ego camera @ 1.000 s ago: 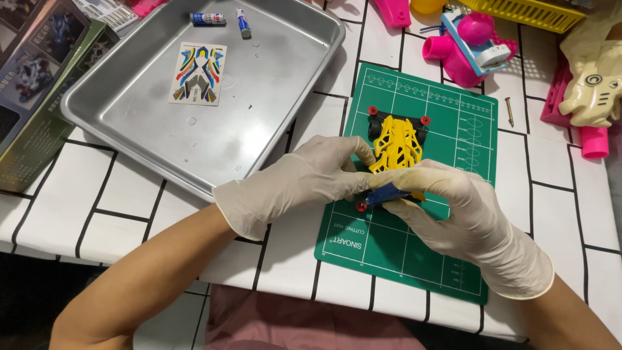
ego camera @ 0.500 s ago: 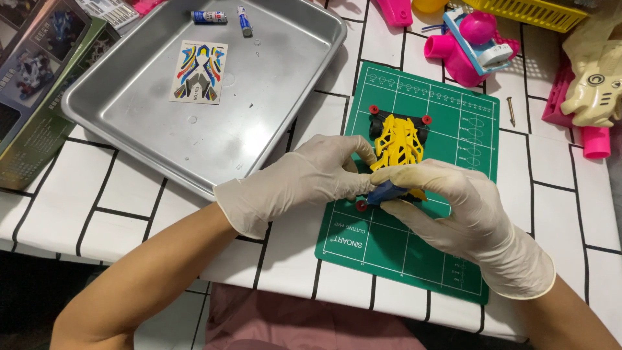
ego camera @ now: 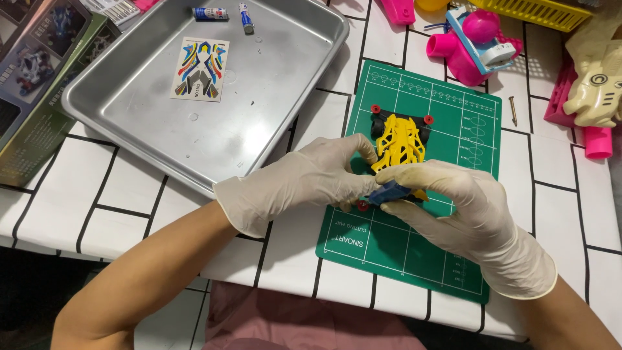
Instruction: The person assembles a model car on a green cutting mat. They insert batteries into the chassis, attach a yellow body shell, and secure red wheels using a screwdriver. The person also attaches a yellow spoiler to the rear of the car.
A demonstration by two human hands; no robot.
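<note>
While both gloved hands meet over the green cutting mat (ego camera: 453, 129), they work on a small toy car (ego camera: 398, 146) with a yellow frame, a black base and red wheel hubs, which sits near the middle of the mat with its far end pointing away from the person. The left hand (ego camera: 304, 181) comes in from the left with the forearm angled across the desk (ego camera: 97, 201), palm down, knuckles raised, and its fingertips curled in against the near end of the car; its grip is pinched closed on the car's lower left side. The right hand (ego camera: 460, 207) reaches in from the lower right, wrist bent inward, fingers stretched leftward over the car's near end, and its thumb and fingers clamp a small blue part (ego camera: 389, 192) held right against the car's underside. A red hub shows just below the left fingertips, touching the mat. Beyond the left hand a metal tray (ego camera: 129, 116) rests on the white, black-lined desk, holding a colourful sticker sheet (ego camera: 199, 69) and two little tubes (ego camera: 227, 13) at its far edge. A printed box (ego camera: 32, 84) lies left of the tray. Pink plastic toys (ego camera: 466, 45) and a cream-coloured toy (ego camera: 593, 91) lie past the mat, and a nail (ego camera: 513, 110) rests just off its right edge.
</note>
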